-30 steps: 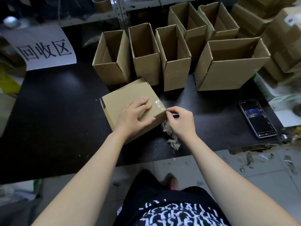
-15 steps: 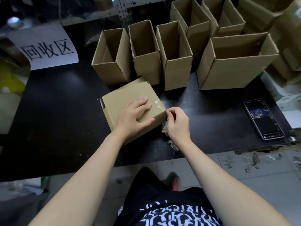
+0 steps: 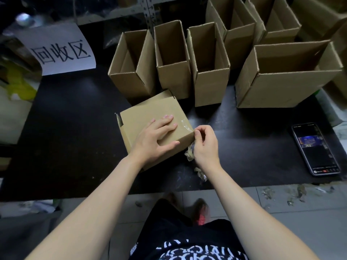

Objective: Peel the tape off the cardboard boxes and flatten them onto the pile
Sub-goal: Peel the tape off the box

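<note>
Head view, from my remote seat: at the far left a white paper sign (image 3: pixel 62 51) with three handwritten characters lies at the back of the dark desk (image 3: pixel 65 137). Moving right, the taped box (image 3: pixel 150 113) sits closed near the desk's front edge, turned at an angle, just in front of a row of open boxes (image 3: pixel 172 76) that stand upright. I see the left hand (image 3: pixel 155 139) pressing flat on the box's top, its fingers (image 3: pixel 165 122) straight and spread, thumb reaching toward the near-right edge, holding nothing. A strip of clear tape (image 3: pixel 183 123) runs over the top's right edge. At that corner the right hand (image 3: pixel 205 145) has thumb and forefinger closed on the tape in a pinch, the other fingers curled. Just below that hand a crumpled wad of tape (image 3: pixel 189 153) hangs or lies against the box's side; I cannot tell which. Far right, a phone (image 3: pixel 315 149) lies face up, screen lit, well apart from the boxes.
</note>
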A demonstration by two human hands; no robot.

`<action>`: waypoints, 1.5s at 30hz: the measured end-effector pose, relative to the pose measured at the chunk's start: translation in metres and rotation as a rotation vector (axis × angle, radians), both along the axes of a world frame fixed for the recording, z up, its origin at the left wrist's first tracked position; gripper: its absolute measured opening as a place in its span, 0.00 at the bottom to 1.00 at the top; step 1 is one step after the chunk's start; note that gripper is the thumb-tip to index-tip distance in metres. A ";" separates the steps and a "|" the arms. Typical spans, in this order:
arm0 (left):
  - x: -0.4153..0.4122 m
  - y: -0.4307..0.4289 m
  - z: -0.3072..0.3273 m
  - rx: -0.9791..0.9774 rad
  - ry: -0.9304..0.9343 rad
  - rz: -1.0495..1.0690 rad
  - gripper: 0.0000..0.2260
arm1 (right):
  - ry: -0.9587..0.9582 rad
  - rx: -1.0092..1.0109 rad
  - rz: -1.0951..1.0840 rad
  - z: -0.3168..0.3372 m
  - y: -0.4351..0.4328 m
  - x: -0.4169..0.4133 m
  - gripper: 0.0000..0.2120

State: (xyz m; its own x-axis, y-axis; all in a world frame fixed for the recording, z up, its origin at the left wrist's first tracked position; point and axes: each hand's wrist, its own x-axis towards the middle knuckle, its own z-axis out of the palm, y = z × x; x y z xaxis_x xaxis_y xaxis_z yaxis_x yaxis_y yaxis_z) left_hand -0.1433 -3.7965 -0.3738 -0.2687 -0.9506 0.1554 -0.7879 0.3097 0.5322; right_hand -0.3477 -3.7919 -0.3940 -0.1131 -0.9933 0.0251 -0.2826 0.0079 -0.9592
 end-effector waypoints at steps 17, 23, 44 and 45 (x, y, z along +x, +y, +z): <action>-0.001 0.004 0.005 0.016 -0.002 -0.010 0.26 | -0.301 0.378 -0.042 -0.002 -0.025 -0.003 0.06; 0.003 0.006 0.008 0.004 -0.010 -0.007 0.26 | -0.657 0.435 0.172 -0.005 -0.021 -0.029 0.10; 0.005 0.010 0.002 -0.052 -0.043 -0.057 0.31 | -0.528 0.488 -0.077 -0.015 -0.032 0.004 0.04; 0.005 0.010 0.002 -0.052 -0.042 -0.054 0.31 | -0.541 0.485 -0.107 -0.016 -0.031 0.006 0.03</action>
